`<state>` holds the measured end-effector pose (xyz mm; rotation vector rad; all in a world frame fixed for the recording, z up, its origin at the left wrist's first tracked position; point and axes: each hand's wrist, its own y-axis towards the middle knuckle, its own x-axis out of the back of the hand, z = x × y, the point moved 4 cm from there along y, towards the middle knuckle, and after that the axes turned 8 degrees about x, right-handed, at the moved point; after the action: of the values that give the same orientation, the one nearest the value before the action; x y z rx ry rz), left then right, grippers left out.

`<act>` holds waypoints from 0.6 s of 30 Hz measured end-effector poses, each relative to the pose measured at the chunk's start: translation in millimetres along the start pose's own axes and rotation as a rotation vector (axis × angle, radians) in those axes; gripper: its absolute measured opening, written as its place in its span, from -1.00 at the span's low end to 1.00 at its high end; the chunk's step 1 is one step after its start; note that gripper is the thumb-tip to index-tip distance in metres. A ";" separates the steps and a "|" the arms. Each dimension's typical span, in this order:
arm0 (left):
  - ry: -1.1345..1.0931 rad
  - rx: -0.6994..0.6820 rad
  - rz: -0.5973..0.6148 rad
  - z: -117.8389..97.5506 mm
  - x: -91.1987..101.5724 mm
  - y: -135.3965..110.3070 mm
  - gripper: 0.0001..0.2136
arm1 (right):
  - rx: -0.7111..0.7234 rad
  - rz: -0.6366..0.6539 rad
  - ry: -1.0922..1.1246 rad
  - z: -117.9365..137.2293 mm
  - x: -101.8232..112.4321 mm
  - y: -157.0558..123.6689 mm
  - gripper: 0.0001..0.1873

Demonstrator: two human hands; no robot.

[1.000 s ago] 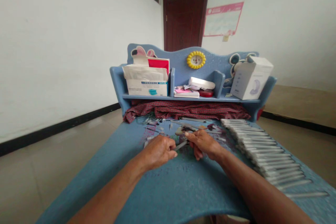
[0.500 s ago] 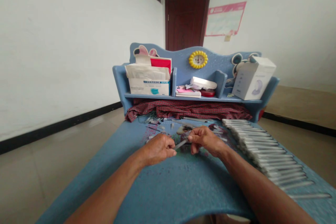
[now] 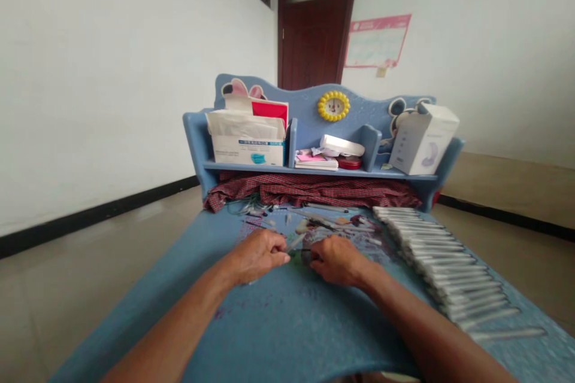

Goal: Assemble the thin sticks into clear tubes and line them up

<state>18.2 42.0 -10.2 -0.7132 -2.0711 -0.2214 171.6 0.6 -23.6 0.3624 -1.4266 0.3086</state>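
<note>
My left hand (image 3: 257, 256) is closed around a translucent pen barrel (image 3: 295, 243), whose free end points up to the right. Close beside it, my right hand (image 3: 336, 260) is closed, knuckles up, on a thin dark stick (image 3: 306, 250), perhaps a pen refill. The stick's tip points left towards the barrel; whether they touch I cannot tell. Beyond both hands, small loose pen parts (image 3: 323, 221) lie scattered on the blue desk (image 3: 269, 323). To the right, a long pile of clear pens (image 3: 449, 269) is laid out side by side.
A red checked cloth (image 3: 314, 191) lies bunched along the desk's back, under a blue shelf (image 3: 251, 168). On that shelf stand a mask box (image 3: 247, 149), some papers (image 3: 317, 161), a red tin (image 3: 349, 163) and a white box (image 3: 424, 140). A yellow flower clock (image 3: 333, 106) hangs above.
My right hand has come off the barrel's far end and moved lower, now with a thin dark stick in its fingers. My left hand keeps the barrel. The view has shifted slightly.
</note>
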 end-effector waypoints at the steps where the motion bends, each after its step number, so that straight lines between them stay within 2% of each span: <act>1: 0.000 0.003 0.001 -0.5 0.2 0.0 -0.83 | -0.001 0.012 -0.031 2.1 0.6 0.0 -0.74; 6: 0.010 -0.012 -0.009 -0.3 2.1 -0.3 -0.82 | -0.016 0.059 -0.029 3.8 6.5 -0.9 -0.70; 9: 0.017 -0.007 -0.007 0.0 3.4 -1.3 -0.82 | -0.076 0.080 -0.053 -6.3 18.0 0.1 -0.69; 14: 0.013 -0.020 -0.027 -2.6 5.4 -4.5 -0.82 | -0.377 -0.001 -0.272 -54.2 45.3 12.7 -0.70; 18: 0.022 -0.041 -0.056 -2.3 6.5 -6.1 -0.83 | -0.474 0.029 -0.300 -90.0 45.0 29.6 -0.73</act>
<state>13.6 38.7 -2.9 -0.6753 -2.0724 -0.3028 245.7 64.9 13.3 -0.0025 -1.7454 -0.0707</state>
